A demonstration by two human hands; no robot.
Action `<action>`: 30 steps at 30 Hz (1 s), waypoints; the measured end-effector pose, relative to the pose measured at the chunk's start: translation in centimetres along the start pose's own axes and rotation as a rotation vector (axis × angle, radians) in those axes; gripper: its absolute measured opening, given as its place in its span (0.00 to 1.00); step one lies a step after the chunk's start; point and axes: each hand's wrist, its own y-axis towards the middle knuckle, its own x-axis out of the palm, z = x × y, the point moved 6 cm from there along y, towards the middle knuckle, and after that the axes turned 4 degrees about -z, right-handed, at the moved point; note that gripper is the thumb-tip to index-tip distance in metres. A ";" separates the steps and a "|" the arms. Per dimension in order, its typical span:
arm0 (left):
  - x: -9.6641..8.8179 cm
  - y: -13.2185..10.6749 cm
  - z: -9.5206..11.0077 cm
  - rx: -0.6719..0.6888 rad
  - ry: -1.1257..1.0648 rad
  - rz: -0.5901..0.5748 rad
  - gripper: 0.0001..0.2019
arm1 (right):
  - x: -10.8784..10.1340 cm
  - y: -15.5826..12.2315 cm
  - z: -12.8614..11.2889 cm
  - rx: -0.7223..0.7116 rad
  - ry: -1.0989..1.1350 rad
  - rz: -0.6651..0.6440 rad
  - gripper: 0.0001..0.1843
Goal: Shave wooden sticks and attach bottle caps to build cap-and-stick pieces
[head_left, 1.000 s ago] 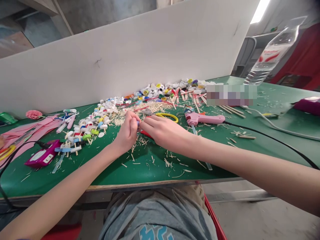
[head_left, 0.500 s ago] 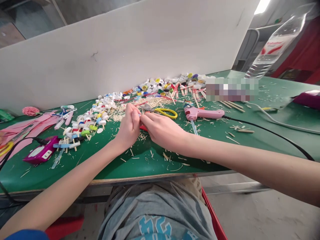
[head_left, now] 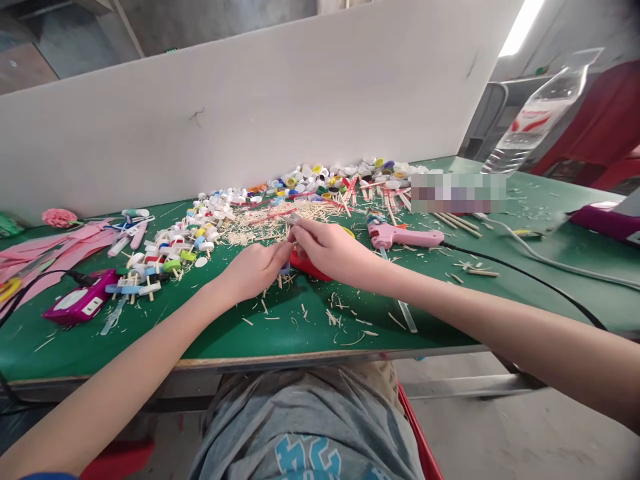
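Pinched closed left of the glue gun (head_left: 411, 237), the left hand (head_left: 253, 272) seemed to hold a blue cap (head_left: 285, 269), while I couldn't tell what the right hand (head_left: 327, 251) gripped, and I judged a slack pinch might drop the cap into the shavings (head_left: 334, 319).

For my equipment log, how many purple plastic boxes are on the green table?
2: one purple plastic box at left on the green table, a second purple box at right, cut by the frame. Pixelation may hide others.

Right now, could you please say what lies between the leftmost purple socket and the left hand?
Bottle caps with sticks, then green tabletop, in the head view.
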 end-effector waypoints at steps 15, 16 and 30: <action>0.4 -0.3 0.2 -0.018 0.196 0.024 0.25 | 2.9 2.6 -2.0 -0.076 -0.536 -0.139 0.13; 0.5 -0.4 0.3 -0.027 0.207 0.020 0.25 | 3.1 2.4 -2.1 -0.079 -0.569 -0.143 0.12; 1.0 -0.4 0.6 -0.119 0.306 -0.033 0.25 | 3.6 2.0 -2.5 -0.082 -0.699 -0.159 0.14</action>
